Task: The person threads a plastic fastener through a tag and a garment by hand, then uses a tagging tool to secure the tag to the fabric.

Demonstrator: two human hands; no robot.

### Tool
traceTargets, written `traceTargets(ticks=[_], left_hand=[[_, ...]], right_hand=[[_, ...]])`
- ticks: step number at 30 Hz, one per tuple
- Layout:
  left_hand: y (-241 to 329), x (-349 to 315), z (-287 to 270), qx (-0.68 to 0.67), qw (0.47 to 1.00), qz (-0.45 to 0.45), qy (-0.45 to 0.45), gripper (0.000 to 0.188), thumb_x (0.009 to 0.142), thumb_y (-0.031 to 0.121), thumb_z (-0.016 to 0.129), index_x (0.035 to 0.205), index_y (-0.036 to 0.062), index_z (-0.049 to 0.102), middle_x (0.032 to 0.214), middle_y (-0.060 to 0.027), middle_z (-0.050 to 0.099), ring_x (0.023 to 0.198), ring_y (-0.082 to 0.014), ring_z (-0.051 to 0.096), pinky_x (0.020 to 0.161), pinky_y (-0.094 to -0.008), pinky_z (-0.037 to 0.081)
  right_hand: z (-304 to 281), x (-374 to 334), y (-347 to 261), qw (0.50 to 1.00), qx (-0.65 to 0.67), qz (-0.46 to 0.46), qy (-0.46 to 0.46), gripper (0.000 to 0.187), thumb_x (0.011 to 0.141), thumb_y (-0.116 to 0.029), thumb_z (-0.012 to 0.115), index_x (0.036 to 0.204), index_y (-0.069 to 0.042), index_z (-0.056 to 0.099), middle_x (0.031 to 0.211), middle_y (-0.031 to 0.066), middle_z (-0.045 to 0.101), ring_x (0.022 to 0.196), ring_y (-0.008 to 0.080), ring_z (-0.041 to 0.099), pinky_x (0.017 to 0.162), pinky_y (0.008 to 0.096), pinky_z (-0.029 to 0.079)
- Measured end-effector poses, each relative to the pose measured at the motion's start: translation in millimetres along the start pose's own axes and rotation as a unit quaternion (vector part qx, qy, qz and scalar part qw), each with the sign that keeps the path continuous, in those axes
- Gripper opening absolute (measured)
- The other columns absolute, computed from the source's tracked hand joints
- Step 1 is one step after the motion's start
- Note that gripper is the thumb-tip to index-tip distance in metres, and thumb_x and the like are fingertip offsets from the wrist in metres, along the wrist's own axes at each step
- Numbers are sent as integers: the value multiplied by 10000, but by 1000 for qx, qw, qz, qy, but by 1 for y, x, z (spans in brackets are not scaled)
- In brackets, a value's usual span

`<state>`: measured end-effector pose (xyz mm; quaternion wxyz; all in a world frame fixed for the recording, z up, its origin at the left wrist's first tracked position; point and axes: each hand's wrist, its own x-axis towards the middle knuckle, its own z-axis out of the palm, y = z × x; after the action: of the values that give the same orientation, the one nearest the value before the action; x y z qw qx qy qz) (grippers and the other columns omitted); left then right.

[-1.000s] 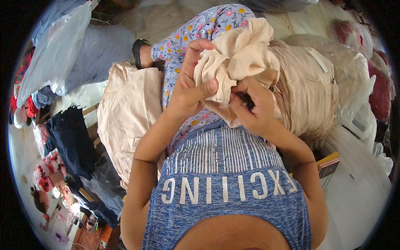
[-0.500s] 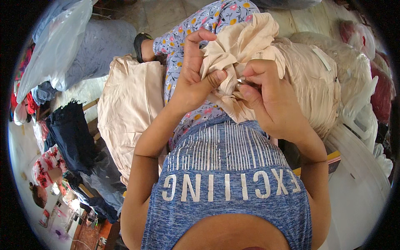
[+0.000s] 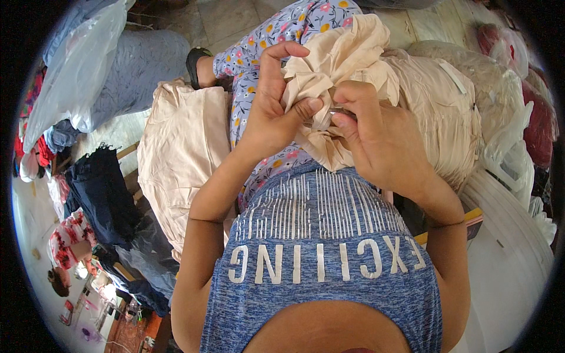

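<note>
head view, single moment. both hands raised at upper centre of the frame, close together, working one bunched piece of cream cloth.

left hand: sits left of the bunch, fingers curled, thumb pressed against the cloth's lower left fold. index finger arches over the top edge of the cloth. clamped on the cloth.

right hand: sits just right of and below the bunch, thumb and fingertips pinched together at the cloth's middle, touching the left thumb tip. a small shiny object shows between the fingertips; too small to tell what it is. hand closed in a pinch on the cloth.

cream cloth: rises above both hands toward the top edge of the frame, with a tail hanging down between the wrists onto the lap.

surroundings: floral trousers under the hands, upper centre. a folded cream garment pile lies left of the left forearm. a larger cream bundle lies right of the right hand, touching the held cloth. clear plastic bag at upper left. dark garments at middle left. blue knit top fills lower centre.
</note>
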<state>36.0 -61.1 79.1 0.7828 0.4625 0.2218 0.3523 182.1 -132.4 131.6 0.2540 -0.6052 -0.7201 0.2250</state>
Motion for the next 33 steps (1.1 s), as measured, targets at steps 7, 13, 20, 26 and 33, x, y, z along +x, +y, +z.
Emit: traceTargets(ticks=[7,13,20,26,33], left_hand=[[0,-1,2,-2,1000,-20,0,547,742,-93,545,1165,94,254,1050,-60,465,961,-96,465,791,-202,405],[-1,-2,2,-13,1000,-26,0,543,745,-89,546,1166,96,255,1027,-58,481,939,-92,474,766,-196,415],[-4,0,0,4,1000,-10,1,549,756,-22,571,1182,100,246,948,-60,523,860,-91,510,719,-196,424],[-6,-1,2,42,999,10,15,569,752,10,596,1193,106,249,925,-51,524,825,-90,532,689,-194,436],[-6,-5,8,124,990,46,37,580,739,-14,596,1195,81,252,1001,-52,471,849,-104,532,695,-204,453]], right_hand=[[-3,-1,1,997,-18,14,-69,187,826,-95,472,983,-43,385,707,113,580,595,300,580,485,365,429],[-3,0,3,996,9,27,-82,167,820,-96,483,954,-44,397,665,96,553,603,298,582,490,357,428],[6,-2,8,998,56,-11,22,227,780,-103,527,956,-70,387,623,107,573,528,299,572,429,383,402],[5,-3,5,999,49,4,20,233,781,-103,522,964,-69,382,635,115,577,535,310,571,447,404,405],[6,-6,2,1000,5,18,16,218,783,-122,509,950,-77,375,638,120,584,520,301,571,441,402,404]])
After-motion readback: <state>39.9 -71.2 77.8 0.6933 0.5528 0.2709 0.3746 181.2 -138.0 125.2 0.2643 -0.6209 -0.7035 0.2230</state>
